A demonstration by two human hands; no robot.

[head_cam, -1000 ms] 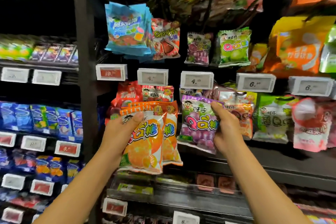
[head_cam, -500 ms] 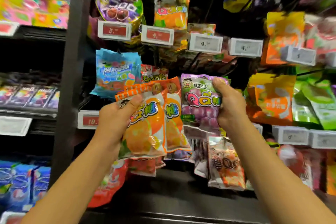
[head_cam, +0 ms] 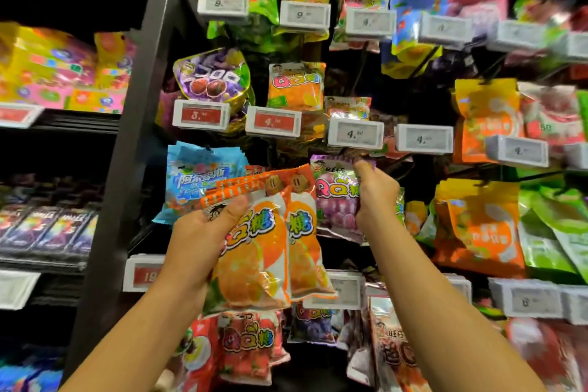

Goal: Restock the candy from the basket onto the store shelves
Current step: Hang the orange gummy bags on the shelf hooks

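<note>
My left hand (head_cam: 203, 232) grips two orange QQ candy bags (head_cam: 264, 248), thumb across the front one, in front of the hanging shelf rows. My right hand (head_cam: 375, 197) pinches a purple grape QQ candy bag (head_cam: 334, 197) by its top right edge, held up just below a grey price tag (head_cam: 355, 134) marked 4. An orange QQ bag (head_cam: 296, 86) of the same kind hangs one row higher, above a red price tag (head_cam: 273, 121). The basket is out of view.
A dark upright post (head_cam: 140, 124) splits the left shelves from the peg rows. A blue candy pack stack (head_cam: 197, 178) hangs behind my left hand. Orange and green bags (head_cam: 483, 226) hang at right. Red strawberry QQ bags (head_cam: 248, 344) hang below.
The view has tilted upward, showing higher peg rows. Both hands have risen with their bags; the purple bag now sits just under the grey 4 price tag.
</note>
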